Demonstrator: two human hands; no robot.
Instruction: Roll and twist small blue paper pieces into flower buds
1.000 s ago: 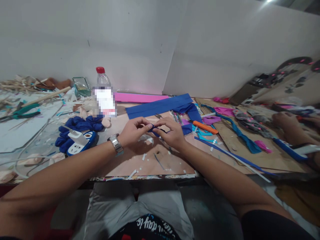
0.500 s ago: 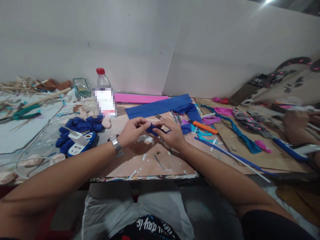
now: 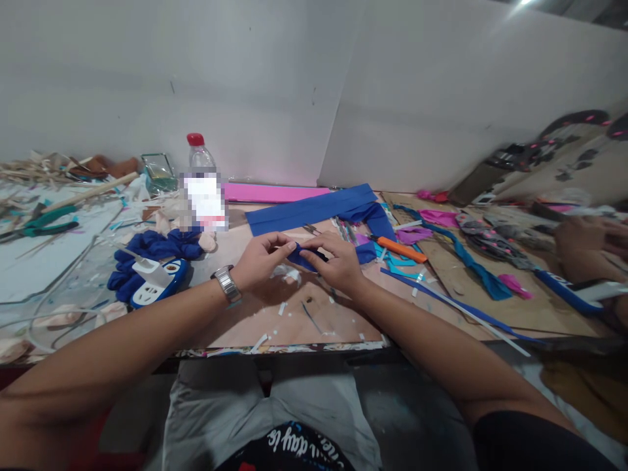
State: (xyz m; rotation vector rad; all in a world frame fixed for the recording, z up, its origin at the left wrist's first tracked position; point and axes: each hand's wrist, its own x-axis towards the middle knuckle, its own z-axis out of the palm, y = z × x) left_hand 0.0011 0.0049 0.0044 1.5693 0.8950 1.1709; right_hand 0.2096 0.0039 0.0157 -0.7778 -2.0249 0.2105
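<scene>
Between my two hands is a small piece of blue fabric, pinched at both ends above the table. My left hand, with a metal watch on its wrist, grips the fabric's left end between thumb and fingers. On the other side, my right hand has thumb and fingers closed on its right part and hides some of it. Just behind the hands lies a long flat blue fabric strip. A crumpled blue cloth sits to its right, near an orange-handled cutter.
A bottle with a red cap stands behind a white-and-blue power strip and bunched blue fabric. Green-handled pliers lie far left. At the right, a co-worker's hands are over cardboard with fabric pieces.
The blue fabric between my fingers looks slightly more spread and flattened. My hands stay in nearly the same place. The co-worker's hand at the right has shifted slightly.
</scene>
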